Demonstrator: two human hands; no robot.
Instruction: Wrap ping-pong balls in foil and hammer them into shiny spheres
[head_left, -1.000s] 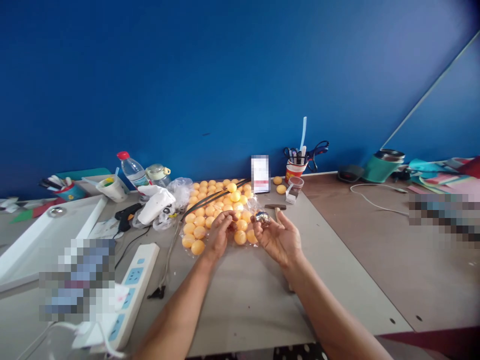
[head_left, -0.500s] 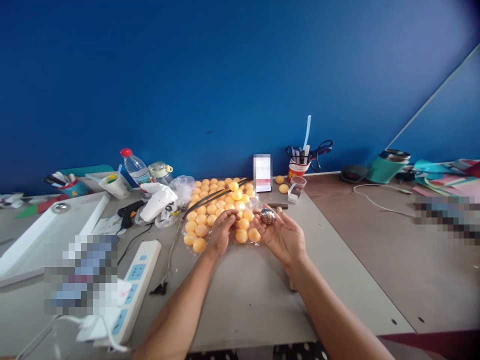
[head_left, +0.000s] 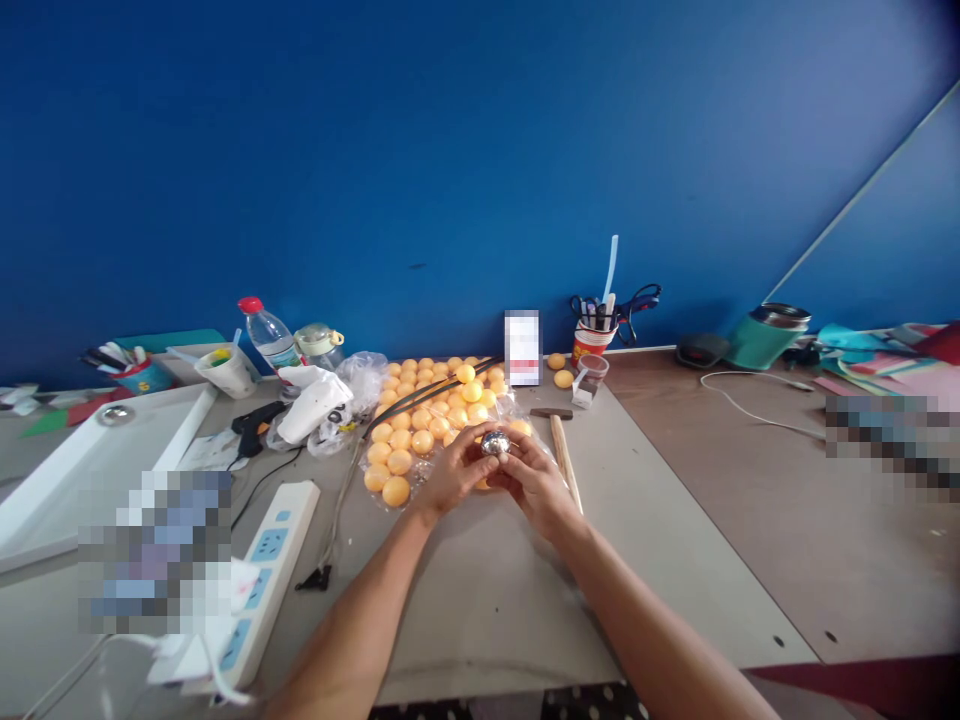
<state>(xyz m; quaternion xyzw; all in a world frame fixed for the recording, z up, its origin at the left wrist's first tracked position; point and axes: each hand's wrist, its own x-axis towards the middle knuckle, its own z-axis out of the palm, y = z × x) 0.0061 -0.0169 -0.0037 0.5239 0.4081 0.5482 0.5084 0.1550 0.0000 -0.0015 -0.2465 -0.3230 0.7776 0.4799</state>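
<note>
A shiny silver ball [head_left: 495,443] is held between both hands above the table. My left hand [head_left: 453,472] has its fingers closed on the ball's left side, and my right hand [head_left: 537,482] grips it from the right. Behind and to the left lie many orange balls [head_left: 400,462] in clear plastic, with dark strips [head_left: 427,394] across them. A hammer [head_left: 564,455] with a wooden handle lies just right of my right hand.
A white power strip [head_left: 274,560], a glue gun [head_left: 255,428] and a white tray [head_left: 161,445] stand left. At the back are a bottle [head_left: 270,338], a phone [head_left: 522,348] and a red cup [head_left: 589,343]. A green jar [head_left: 769,337] lies right.
The silver ball has moved left, from my open right palm to between both hands. My right hand has turned and closed round it, and the hammer now shows more fully.
</note>
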